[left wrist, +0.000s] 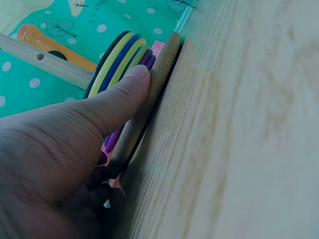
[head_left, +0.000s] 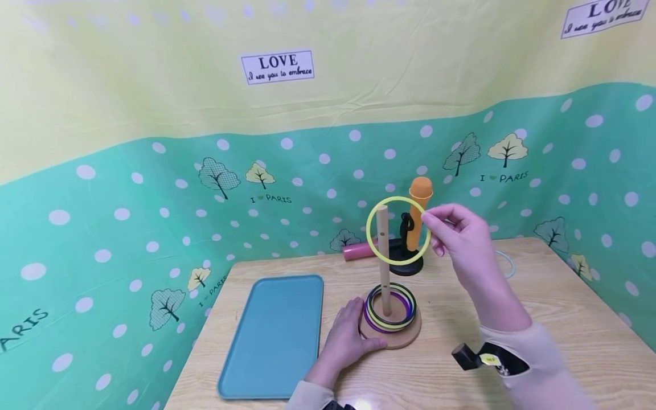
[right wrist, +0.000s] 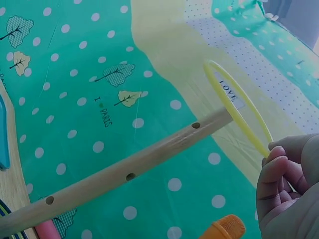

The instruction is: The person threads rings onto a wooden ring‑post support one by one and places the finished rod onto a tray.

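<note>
A: From the head view, what are the two hands doing?
B: The right hand (head_left: 461,239) is pinching one yellow ring (head_left: 398,230) at the top of the single wooden peg (head_left: 383,259). The left hand (head_left: 348,336) is lying with relaxed fingers against the round base (head_left: 397,337).

A: And the left wrist view?
B: The thumb (left wrist: 119,97) is pressing the base's edge, beside several stacked rings (left wrist: 119,55), roughly four.

A: The right wrist view?
B: Curled fingertips (right wrist: 279,174) are gripping the ring just beyond the peg's tip; three holes are showing along the peg.
</note>
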Motion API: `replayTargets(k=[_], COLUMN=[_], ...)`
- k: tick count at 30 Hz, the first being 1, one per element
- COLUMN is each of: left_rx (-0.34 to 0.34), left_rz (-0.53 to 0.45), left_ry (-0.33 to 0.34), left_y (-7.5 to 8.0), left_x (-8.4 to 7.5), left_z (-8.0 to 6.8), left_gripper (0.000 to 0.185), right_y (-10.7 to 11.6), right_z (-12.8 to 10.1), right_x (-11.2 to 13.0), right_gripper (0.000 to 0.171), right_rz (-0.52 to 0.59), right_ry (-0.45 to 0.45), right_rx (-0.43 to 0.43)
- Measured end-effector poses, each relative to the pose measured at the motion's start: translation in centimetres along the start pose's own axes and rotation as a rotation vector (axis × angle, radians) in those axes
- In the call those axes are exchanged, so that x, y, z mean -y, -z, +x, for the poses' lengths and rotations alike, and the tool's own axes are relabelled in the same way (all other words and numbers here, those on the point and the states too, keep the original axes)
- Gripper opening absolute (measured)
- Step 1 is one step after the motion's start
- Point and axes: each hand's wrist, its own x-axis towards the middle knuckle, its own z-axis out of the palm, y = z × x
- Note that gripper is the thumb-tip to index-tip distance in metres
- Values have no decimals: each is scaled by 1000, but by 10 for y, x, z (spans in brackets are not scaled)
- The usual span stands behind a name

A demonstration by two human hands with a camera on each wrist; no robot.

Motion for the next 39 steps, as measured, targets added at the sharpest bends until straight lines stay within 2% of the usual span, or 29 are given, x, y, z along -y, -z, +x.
replayTargets(k=[8,17,39], left_rx=[4,2,2], left_rz=[-5,7,4], left_ry=[8,4,3], left_y=[0,0,-1], left_x=[0,2,3], left_z=[-2,-1,1], left_gripper=[120,120,120], right_y=[-11,-14,-11], right_z=[4,7,-3], right_x=[-8,-24,-64], right_gripper=[22,28,29], right_rz=[-31,-19,-158], right_ry=[-50,-95,-243], right_rx=[-1,-13,-17])
